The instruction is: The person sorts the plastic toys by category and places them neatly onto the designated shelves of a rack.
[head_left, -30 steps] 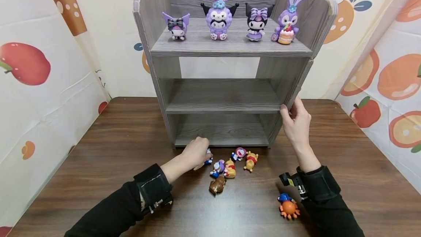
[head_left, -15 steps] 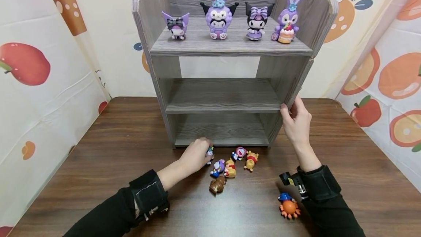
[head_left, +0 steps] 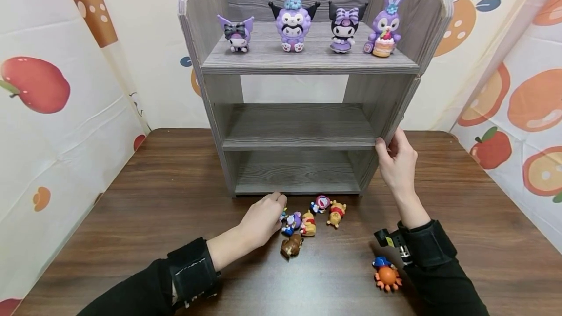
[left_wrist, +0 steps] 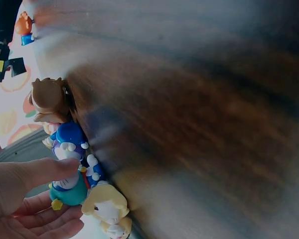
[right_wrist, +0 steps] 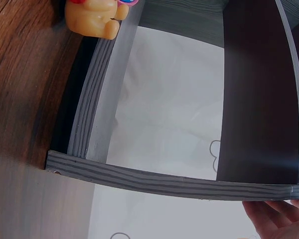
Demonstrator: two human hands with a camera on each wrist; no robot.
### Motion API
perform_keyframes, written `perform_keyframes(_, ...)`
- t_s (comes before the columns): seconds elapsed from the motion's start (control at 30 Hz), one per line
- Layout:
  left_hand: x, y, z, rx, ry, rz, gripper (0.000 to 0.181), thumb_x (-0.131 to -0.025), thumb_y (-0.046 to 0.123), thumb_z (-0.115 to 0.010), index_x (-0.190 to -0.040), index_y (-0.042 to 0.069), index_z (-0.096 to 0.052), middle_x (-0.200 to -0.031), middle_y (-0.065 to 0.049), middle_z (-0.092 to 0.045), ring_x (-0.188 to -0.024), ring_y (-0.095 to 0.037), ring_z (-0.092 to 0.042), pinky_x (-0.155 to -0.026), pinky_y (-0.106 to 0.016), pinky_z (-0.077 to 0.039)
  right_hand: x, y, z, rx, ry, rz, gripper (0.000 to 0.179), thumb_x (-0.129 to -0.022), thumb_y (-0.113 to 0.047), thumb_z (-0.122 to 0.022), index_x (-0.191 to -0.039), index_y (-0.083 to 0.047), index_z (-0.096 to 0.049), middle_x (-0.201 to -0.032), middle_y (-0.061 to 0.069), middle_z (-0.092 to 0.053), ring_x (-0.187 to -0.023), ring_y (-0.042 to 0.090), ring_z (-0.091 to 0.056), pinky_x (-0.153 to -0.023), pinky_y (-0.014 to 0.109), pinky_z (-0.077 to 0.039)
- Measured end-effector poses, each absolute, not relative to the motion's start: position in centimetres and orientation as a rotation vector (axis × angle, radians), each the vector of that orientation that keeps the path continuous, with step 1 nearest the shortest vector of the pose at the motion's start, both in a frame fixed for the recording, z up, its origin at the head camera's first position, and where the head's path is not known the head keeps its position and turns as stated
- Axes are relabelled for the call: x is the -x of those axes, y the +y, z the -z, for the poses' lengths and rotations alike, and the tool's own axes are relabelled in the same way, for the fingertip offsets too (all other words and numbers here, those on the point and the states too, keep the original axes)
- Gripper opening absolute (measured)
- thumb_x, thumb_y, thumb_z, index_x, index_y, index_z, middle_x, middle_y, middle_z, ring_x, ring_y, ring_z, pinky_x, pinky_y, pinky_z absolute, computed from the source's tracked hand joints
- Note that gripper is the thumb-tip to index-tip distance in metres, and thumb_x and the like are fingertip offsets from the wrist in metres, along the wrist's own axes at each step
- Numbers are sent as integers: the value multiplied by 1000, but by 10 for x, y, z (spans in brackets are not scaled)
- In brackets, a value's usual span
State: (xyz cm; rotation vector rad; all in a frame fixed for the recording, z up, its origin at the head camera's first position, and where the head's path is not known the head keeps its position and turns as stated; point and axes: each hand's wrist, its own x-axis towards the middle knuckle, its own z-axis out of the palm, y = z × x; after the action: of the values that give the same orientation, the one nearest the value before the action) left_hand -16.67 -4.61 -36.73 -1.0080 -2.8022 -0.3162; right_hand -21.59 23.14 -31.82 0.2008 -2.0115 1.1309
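In the left wrist view, my left hand (left_wrist: 27,177) pinches a small figurine with a teal body (left_wrist: 72,191), thumb above and fingers below. A yellow-haired figurine (left_wrist: 107,204) lies right beside it. In the head view this hand (head_left: 262,221) mostly covers them, close to a purple-and-blue figurine (head_left: 291,223). Further right, my right hand (head_left: 398,165) grips the side panel of a grey wood-grain shelf unit (head_left: 303,123), thumb at its front edge. The right wrist view shows those fingers (right_wrist: 276,219) behind the panel.
Two yellow bear figurines in red (head_left: 309,224), a pink-and-blue one (head_left: 322,203) and a brown one (head_left: 291,245) lie before the shelf. An orange crab (head_left: 387,276) lies near my right sleeve. Several purple figurines, including a bunny (head_left: 386,26), stand on top.
My left hand has drawn slightly toward me, and the figurine at its fingers has shifted closer to the purple-and-blue one. My right hand has stayed on the shelf's side.
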Motion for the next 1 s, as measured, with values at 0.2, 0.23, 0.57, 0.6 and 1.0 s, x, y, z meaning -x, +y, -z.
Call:
perform_keyframes(0.2, 165, -48, 367, 987, -2825, 330, 30, -68, 11, -75, -87, 3, -53, -83, -5, -53, -79, -18, -54, -61, -27, -47, 216, 231, 319, -206, -2016, -1114, 30, -85, -4, -49, -114, -2, -55, -92, 18, -63, -75, -10, -53, -60, 7, -40)
perform_keyframes(0.23, 166, -48, 366, 981, -2828, 335, 31, -68, 13, -76, -87, 3, -53, -83, -5, -53, -79, -18, -54, -61, -27, -46, 216, 231, 319, -205, -2018, -1112, 30, -85, -4, -48, -114, -1, -55, -92, 18, -63, -75, -10, -53, -60, 7, -40)
perform_keyframes(0.57, 166, -47, 365, 961, -2845, 210, 34, -68, 26, -76, -88, 4, -59, -83, -6, -55, -78, -21, -56, -64, -30, -46, 218, 233, 320, -205, -2018, -1095, 29, -85, -5, -48, -113, -2, -55, -92, 16, -64, -76, -9, -54, -60, 7, -41)
perform_keyframes(0.6, 166, -46, 366, 960, -2847, 198, 34, -68, 26, -76, -88, 4, -59, -82, -6, -55, -77, -21, -56, -64, -30, -46, 218, 233, 320, -205, -2019, -1096, 29, -85, -5, -48, -113, -2, -55, -92, 15, -64, -76, -9, -54, -60, 7, -41)
perform_keyframes(1.0, 165, -47, 359, 987, -2849, 301, 15, -70, 3, -69, -83, 3, -61, -77, -5, -52, -72, -18, -54, -59, -26, -45, 218, 234, 321, -196, -2016, -1106, 30, -85, -5, -49, -114, -2, -55, -93, 16, -64, -77, -9, -54, -60, 8, -41)
